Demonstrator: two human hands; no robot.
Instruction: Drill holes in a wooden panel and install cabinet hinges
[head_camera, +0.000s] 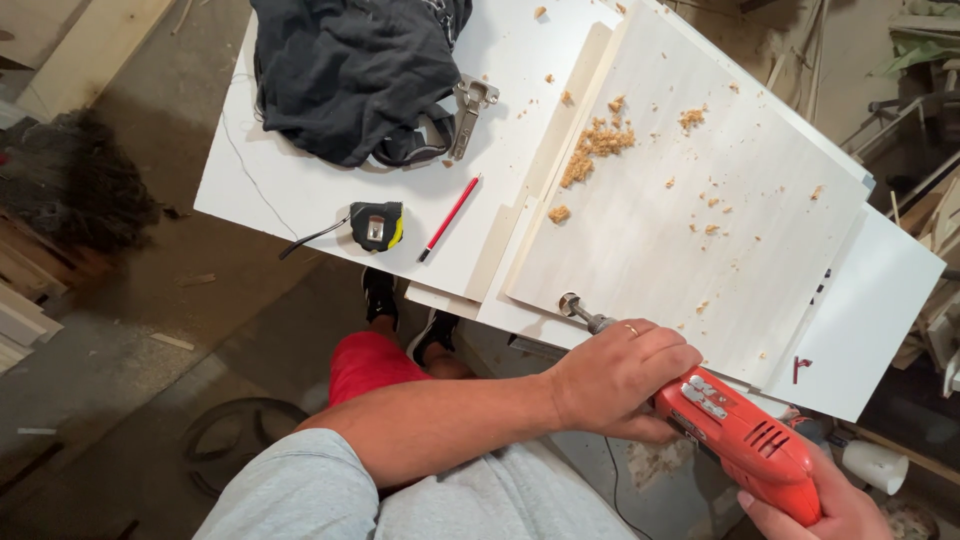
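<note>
The right hand (820, 505) sits at the bottom right corner of the view, its fingers wrapped under the rear of a red drill (745, 440); only part of that hand shows, but the grip on the body is plain. Just ahead, the left hand (615, 375) lies over the drill's front, fingers curled closed around the nose, a ring on one finger. The left forearm crosses above the person's grey shirt and red shorts. From the left hand the drill's bit (578, 310) runs up and left, and its round cutter head touches the near corner of a pale panel (700, 210), close to the edge. The drill is tilted, its body lower right and its tip upper left. The panel lies on top of a stack of white boards (880, 310), which rest across a white table (300, 190). Wood shavings (597, 145) are scattered over the panel, with the thickest heap toward its far left side. To the left of the panel, on the table, a red pencil (450, 217) lies at a slant, and just beside it a black and yellow tape measure (377, 226). Farther off, a metal hinge (470, 112) rests next to a dark cloth (350, 70) bunched at the table's far edge.
</note>
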